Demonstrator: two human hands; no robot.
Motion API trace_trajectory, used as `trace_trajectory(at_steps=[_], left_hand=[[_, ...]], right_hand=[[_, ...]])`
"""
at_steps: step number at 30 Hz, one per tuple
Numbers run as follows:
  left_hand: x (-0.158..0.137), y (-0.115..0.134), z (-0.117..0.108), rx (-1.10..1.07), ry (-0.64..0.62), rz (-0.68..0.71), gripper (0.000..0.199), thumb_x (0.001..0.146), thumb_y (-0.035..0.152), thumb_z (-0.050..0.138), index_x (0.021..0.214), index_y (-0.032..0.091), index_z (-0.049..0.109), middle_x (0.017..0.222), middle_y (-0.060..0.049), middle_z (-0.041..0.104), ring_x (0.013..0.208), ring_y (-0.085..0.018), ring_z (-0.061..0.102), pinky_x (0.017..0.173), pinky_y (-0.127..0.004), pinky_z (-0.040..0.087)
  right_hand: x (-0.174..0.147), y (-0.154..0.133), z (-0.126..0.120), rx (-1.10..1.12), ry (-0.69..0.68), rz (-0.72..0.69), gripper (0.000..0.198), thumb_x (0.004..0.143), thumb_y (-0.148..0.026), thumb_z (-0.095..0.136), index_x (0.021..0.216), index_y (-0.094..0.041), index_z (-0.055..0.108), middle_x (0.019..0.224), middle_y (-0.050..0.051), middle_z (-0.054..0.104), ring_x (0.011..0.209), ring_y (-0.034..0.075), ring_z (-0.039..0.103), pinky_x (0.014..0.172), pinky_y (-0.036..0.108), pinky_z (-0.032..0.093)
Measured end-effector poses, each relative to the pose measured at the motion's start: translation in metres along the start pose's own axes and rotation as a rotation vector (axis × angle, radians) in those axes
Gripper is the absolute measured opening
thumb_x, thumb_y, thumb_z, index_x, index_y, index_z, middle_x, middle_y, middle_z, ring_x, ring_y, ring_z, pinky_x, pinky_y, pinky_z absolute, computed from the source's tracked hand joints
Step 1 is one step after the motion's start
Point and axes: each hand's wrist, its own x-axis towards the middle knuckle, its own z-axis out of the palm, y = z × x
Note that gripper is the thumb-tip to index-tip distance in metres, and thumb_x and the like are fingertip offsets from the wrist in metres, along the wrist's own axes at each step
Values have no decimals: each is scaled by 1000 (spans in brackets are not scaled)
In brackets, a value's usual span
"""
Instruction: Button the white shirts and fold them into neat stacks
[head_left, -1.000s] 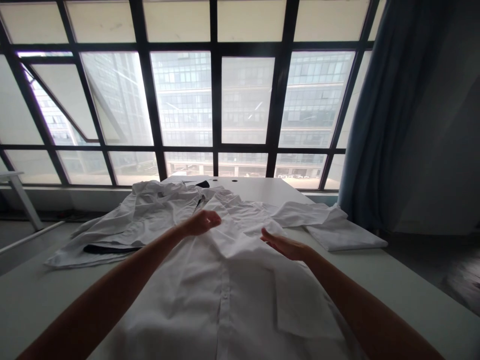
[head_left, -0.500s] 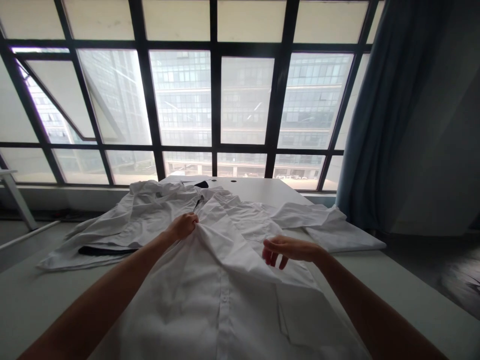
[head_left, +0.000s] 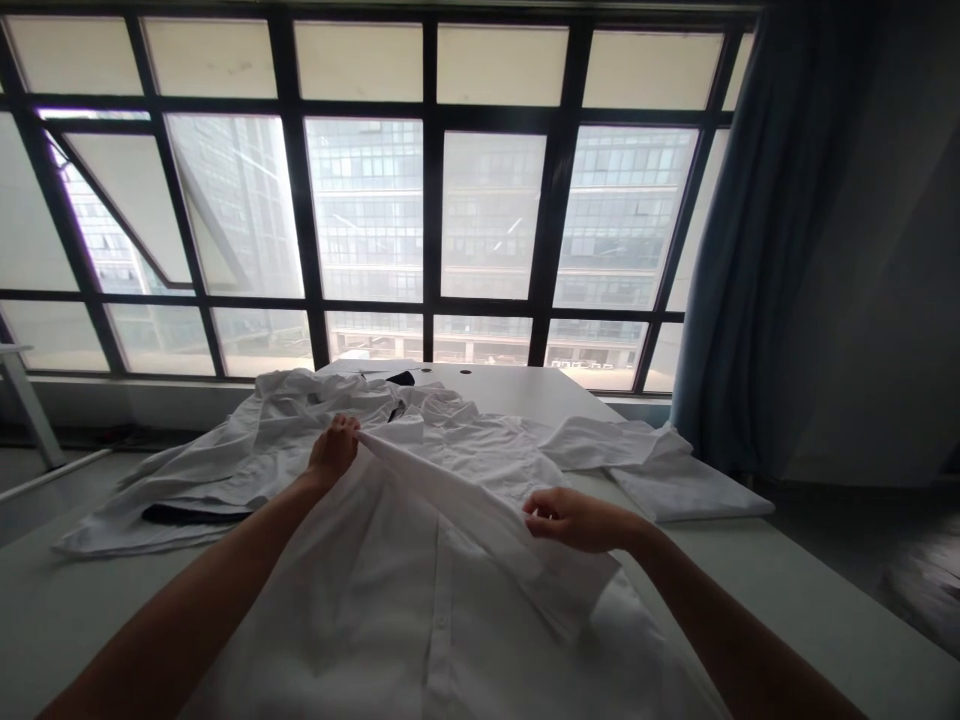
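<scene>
One table (head_left: pixel 817 590) runs from the near edge toward the window; its surface is pale and flat. At its left, one heap of white garments (head_left: pixel 225 460) lies crumpled, with a dark strip showing along the near edge; how many pieces make up the heap cannot be told.

The left hand (head_left: pixel 332 450) is closed in a pinch on the far end of a raised fold of the white shirt (head_left: pixel 420 600). The fingers curl over the cloth edge, close beside the heap.

One white shirt lies spread on the table, centred in front of the person, button placket facing up. One long fold of it stands lifted in a taut ridge between the two hands.

The right hand (head_left: pixel 574 518) is closed on the near end of that ridge, fingers bent around the fabric, knuckles up.

At the right, one folded white cloth (head_left: pixel 686 485) lies flat on the table, well apart from the right hand. One blue curtain (head_left: pixel 757 250) hangs beyond it beside the window (head_left: pixel 427 200).
</scene>
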Motion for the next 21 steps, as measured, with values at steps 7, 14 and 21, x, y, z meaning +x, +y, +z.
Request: trace_trajectory(at_steps=[7,14,21], left_hand=[[7,-21,13,-39,-188,88,32,77,14,55,107,16,64,109,-10,65,101,-25,64,89,-32,49],[6,-22,9,-59,-67,93,31,80,9,44,104,15,62,107,-13,62,93,-25,64,82,-34,50],[16,-37,7,-87,-350,234,19,64,5,57,74,15,71,77,-5,69,73,-19,62,72,-27,49]], right_hand=[[5,4,4,-18,-120,7,58,70,-56,75,112,-17,66,113,8,63,100,27,59,88,38,46],[2,14,-3,599,-375,-25,62,66,-68,74,94,-13,66,102,9,69,95,22,66,77,29,55],[20,19,14,391,-424,165,69,66,-78,67,85,-12,64,70,6,70,58,15,67,53,21,51]])
